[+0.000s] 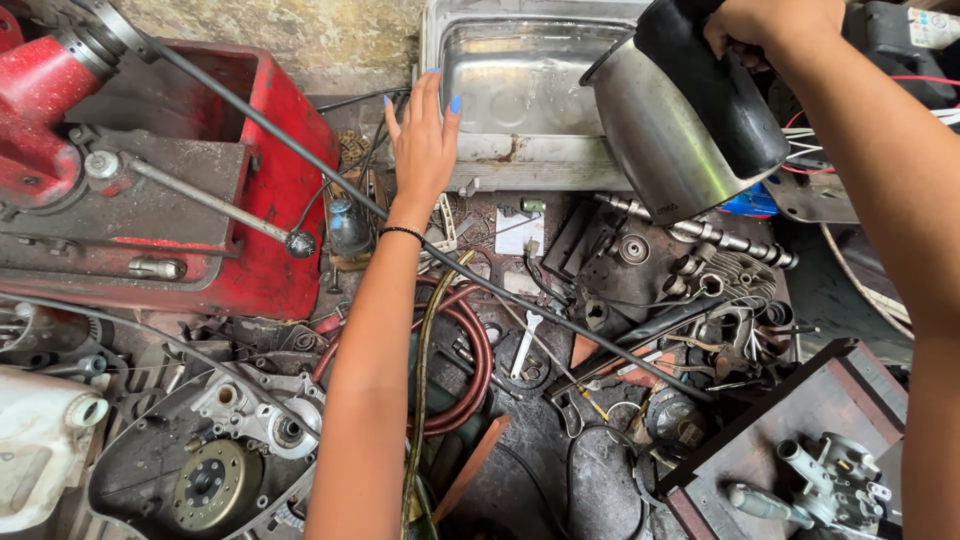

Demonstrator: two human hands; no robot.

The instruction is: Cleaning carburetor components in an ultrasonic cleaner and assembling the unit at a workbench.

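My right hand (765,25) grips the black handle of a steel electric kettle (665,135), held tilted at the upper right with its spout toward a steel sink basin (470,160). My left hand (424,140) reaches forward, open, fingers spread, with blue nails and a black wrist band; it hovers at the basin's left front corner. Whether it touches the rim is unclear.
A red machine (200,180) with a long black rod (330,165) fills the left. The floor is strewn with a red hose coil (470,350), a spanner (525,340), a camshaft (720,238), gears and engine casings (215,455). A dark tray with a carburettor (835,480) sits at bottom right.
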